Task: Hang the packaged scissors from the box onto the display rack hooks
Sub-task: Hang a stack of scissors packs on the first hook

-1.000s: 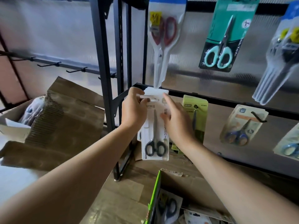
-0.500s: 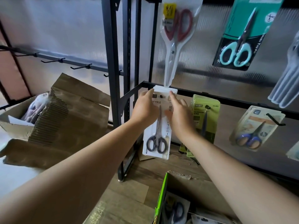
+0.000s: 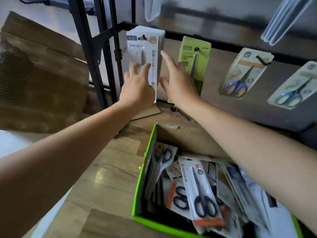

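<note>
Packaged scissors (image 3: 202, 189) lie heaped in the green box (image 3: 137, 186) nearest the camera, which sits open on the wooden floor (image 3: 103, 169). The top pack there is white with black-handled scissors and an orange strip at its lower end.

Both bare forearms reach over the box towards the rack (image 3: 85, 48). The left hand (image 3: 137, 86) is up against the lower front of a white pack (image 3: 145, 47). Its grip is spread, with the fingers straight and the fingertips lying over the card. The right hand (image 3: 178, 79) is just beside that pack's right edge. Its grip is also spread and holds nothing, and the forefinger points up along the edge. The blur hides whether it touches the card.

The white pack hangs upright from a hook (image 3: 143, 37) at the left end of the rack's black rail, and the hook's tip shows through the hole at the top. To its right on the same rail hang a green pack (image 3: 193, 54), then a pale pack with blue-handled scissors (image 3: 243, 73), and another like it (image 3: 295, 86) at the far right. Clear packs (image 3: 284, 18) hang from the row above. Left of the rack's post stands a large cardboard box (image 3: 42, 79).
</note>
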`<state>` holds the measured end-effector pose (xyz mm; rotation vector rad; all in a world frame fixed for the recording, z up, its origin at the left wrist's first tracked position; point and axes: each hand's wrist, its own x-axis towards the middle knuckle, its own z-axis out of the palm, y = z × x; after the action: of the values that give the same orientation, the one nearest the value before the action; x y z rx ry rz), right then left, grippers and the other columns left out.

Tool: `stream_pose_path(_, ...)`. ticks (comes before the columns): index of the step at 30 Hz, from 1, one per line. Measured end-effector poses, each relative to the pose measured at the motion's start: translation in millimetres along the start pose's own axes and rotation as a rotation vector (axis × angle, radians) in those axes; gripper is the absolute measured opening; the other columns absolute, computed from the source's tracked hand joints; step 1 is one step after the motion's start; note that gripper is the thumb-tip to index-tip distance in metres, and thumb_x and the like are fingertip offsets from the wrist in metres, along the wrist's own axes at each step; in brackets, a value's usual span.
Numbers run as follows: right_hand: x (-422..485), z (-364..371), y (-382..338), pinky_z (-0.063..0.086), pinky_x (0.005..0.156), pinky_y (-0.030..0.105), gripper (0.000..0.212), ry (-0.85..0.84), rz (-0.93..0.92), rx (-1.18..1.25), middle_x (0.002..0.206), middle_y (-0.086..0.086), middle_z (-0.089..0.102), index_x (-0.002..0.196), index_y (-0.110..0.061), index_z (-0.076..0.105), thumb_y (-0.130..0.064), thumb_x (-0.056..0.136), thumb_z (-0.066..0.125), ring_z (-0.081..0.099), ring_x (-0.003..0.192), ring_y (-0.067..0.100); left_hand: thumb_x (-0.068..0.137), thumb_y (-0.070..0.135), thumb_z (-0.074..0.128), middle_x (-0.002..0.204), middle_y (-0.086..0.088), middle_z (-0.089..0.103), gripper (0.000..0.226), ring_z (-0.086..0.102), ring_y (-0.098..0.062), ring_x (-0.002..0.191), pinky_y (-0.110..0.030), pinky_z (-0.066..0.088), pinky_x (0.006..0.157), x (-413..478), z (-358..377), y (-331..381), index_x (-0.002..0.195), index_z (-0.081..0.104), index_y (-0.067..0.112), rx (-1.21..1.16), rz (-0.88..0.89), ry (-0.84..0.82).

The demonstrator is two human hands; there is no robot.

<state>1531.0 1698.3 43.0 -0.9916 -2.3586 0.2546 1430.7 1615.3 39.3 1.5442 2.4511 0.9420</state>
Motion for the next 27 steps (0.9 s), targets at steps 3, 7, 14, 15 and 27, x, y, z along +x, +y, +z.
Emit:
stream_pose_path(3, -45.1, -11.4, 28.4, 0.050, 0.078, 0.041, 0.063, -0.018, -0.006, 0.047, 0.117, 0.012, 0.055, 0.150, -0.028, 0.030, -0.018, 0.095, 0.058, 0.061, 0.093, 0.029, 0.084, 0.005, 0.050, 0.147, -0.012, 0.027, 0.065, 0.028, -0.035, 0.133, -0.045, 0.034, 0.107, -28.3, 24.0, 17.4, 0.145, 0.032, 0.019, 0.025, 0.044, -0.028)
stream_pose_path(7, -109.6, -24.5, 71.1, 0.051, 0.079, 0.044, 0.059, -0.100, 0.080, 0.010, 0.117, 0.012, 0.055, 0.149, -0.029, 0.032, -0.019, 0.096, 0.056, 0.060, 0.097, 0.032, 0.083, 0.009, 0.052, 0.144, -0.012, 0.030, 0.063, 0.030, -0.035, 0.130, -0.047, 0.037, 0.104, -60.8, 62.0, 39.3, 0.143, 0.034, 0.017, 0.058, 0.093, -0.137)
stream_pose_path(14, -206.3, -30.1, 151.6, 0.047, 0.088, 0.040, 0.044, -0.444, 0.113, -0.151, 0.130, 0.005, 0.046, 0.140, -0.020, 0.041, -0.028, 0.098, 0.052, 0.053, 0.116, 0.029, 0.086, 0.013, 0.051, 0.142, -0.010, 0.030, 0.064, 0.031, -0.032, 0.128, -0.045, 0.039, 0.103, -123.9, 130.8, 70.2, 0.146, 0.029, 0.021, 0.189, 0.221, -0.409)
stream_pose_path(15, -216.1, -31.3, 165.2, 0.047, 0.087, 0.042, 0.041, -0.564, 0.074, -0.189, 0.126, 0.004, 0.046, 0.136, -0.017, 0.045, -0.030, 0.098, 0.053, 0.053, 0.115, 0.029, 0.088, 0.015, 0.052, 0.142, -0.008, 0.030, 0.062, 0.030, -0.030, 0.129, -0.045, 0.039, 0.103, -133.4, 140.4, 72.7, 0.145, 0.029, 0.022, 0.214, 0.257, -0.463)
stream_pose_path(27, -275.6, -33.2, 200.1, 0.046, 0.095, 0.043, 0.090, -1.120, -0.086, -0.306, 0.143, 0.005, 0.034, 0.149, -0.030, 0.021, -0.044, 0.078, 0.074, 0.045, 0.125, 0.029, 0.091, 0.044, 0.056, 0.150, -0.006, 0.030, 0.069, 0.028, -0.028, 0.137, -0.045, 0.040, 0.105, -182.0, 190.3, 72.9, 0.150, 0.026, 0.024, 0.478, 0.496, -1.000)
